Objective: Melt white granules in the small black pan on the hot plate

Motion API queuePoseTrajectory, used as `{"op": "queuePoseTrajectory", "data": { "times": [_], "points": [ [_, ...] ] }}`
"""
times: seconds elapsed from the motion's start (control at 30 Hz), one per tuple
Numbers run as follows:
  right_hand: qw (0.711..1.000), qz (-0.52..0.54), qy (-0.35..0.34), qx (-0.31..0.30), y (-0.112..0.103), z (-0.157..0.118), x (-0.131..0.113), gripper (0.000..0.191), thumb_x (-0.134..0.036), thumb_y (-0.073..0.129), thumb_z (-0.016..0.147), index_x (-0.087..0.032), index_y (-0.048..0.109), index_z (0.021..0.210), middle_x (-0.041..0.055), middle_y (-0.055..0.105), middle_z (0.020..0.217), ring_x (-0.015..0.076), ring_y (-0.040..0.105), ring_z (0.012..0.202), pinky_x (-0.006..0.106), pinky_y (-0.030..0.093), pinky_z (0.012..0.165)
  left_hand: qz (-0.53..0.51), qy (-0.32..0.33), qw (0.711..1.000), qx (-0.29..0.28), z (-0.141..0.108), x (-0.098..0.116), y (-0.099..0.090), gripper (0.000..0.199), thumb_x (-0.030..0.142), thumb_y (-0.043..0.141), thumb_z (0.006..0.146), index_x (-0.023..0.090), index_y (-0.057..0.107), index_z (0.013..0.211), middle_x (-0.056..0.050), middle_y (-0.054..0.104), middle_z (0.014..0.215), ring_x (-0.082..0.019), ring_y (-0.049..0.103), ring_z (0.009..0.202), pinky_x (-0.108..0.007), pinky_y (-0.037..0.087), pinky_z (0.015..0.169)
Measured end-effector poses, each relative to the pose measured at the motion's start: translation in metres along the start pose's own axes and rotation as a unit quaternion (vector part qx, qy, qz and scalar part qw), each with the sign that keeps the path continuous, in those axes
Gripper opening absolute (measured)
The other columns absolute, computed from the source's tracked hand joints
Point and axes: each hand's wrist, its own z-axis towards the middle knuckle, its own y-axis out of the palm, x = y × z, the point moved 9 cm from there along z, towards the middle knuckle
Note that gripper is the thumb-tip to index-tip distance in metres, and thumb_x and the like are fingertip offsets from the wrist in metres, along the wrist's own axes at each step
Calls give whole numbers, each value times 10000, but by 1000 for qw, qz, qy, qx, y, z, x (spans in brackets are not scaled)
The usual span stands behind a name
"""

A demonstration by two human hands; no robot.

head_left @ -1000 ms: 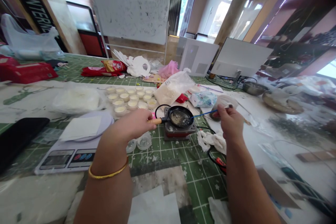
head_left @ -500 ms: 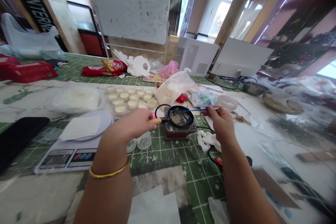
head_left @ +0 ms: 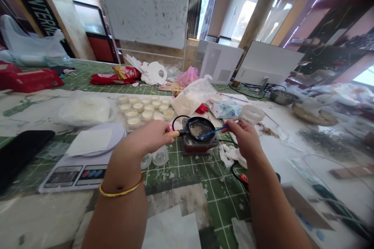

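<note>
A small black frying pan rests on a little hot plate with a dark top and a reddish side. My left hand is closed round the pan's wooden handle. Between the fingertips of my right hand is a thin blue stick, slanting down to the left. Its tip reaches into the pan, near the front inner side. Something pale and partly clear covers part of the pan's bottom; I cannot make out what it is. Two small clear cups stand just below my left hand.
Several cups of pale wax-like filling stand behind the pan, beside a bag of white grains. A kitchen scale and black phone lie left. Crumpled tissue and a cable are right of the hot plate.
The stick's tip has moved from the pan's right part toward its front, and the stick now slants more steeply. My right hand has shifted slightly; my left hand stays on the handle.
</note>
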Motion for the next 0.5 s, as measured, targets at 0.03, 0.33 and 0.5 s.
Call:
{"op": "queuePoseTrajectory", "data": {
  "times": [0.03, 0.33, 0.5],
  "points": [
    [999, 1, 2, 34, -7, 1, 1, 259, -406, 561, 746, -153, 615, 754, 28, 650, 636, 140, 595, 709, 298, 417, 795, -1, 1, 1000, 0, 0, 0, 0, 306, 459, 460, 719, 171, 544, 656, -37, 597, 677, -150, 502, 608, -257, 299, 537],
    [995, -50, -1, 81, -23, 3, 1, 291, -431, 545, 743, -154, 627, 710, 29, 640, 625, 143, 570, 656, 277, 416, 699, -15, -2, 1000, 9, -2, 1, -2, 390, 518, 411, 739, 167, 521, 611, -34, 560, 608, -137, 462, 551, -263, 292, 524],
    [993, -82, -9, 88, -30, 2, -3, 287, -433, 544, 745, -161, 627, 707, 23, 634, 602, 149, 561, 663, 272, 411, 675, -14, 0, 1000, 5, -2, 2, -1, 379, 522, 425, 728, 172, 534, 633, -36, 583, 645, -146, 484, 584, -261, 303, 535]
  ]
}}
